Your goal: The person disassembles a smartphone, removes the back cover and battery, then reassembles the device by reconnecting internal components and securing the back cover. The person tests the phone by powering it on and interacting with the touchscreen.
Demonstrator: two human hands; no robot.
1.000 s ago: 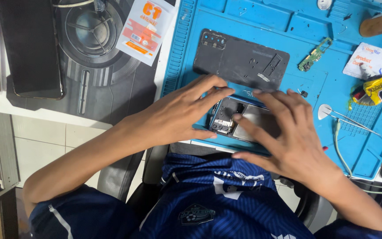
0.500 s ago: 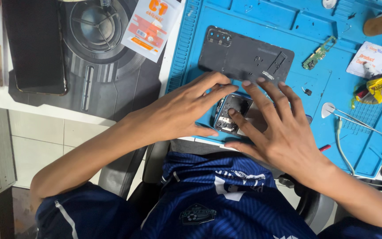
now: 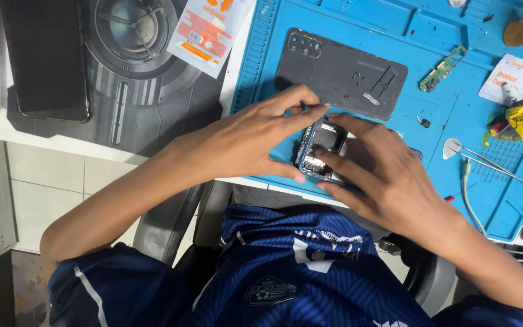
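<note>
Both hands work an opened phone (image 3: 322,151) at the blue mat's (image 3: 455,121) near edge: left hand (image 3: 255,136) pinches its top corner, right hand (image 3: 382,175) presses flat on it. At twelve o'clock lies its removed back cover (image 3: 343,72) (insides exposed, reassembly seemingly remains); green circuit board (image 3: 442,69) at one o'clock.

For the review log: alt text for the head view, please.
Both bare hands, left hand and right hand, press on an opened dark smartphone body lying on a blue silicone repair mat, beside its detached dark grey back cover.

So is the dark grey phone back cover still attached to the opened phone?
No, the dark grey back cover lies apart on the blue mat, above the opened phone.
</note>
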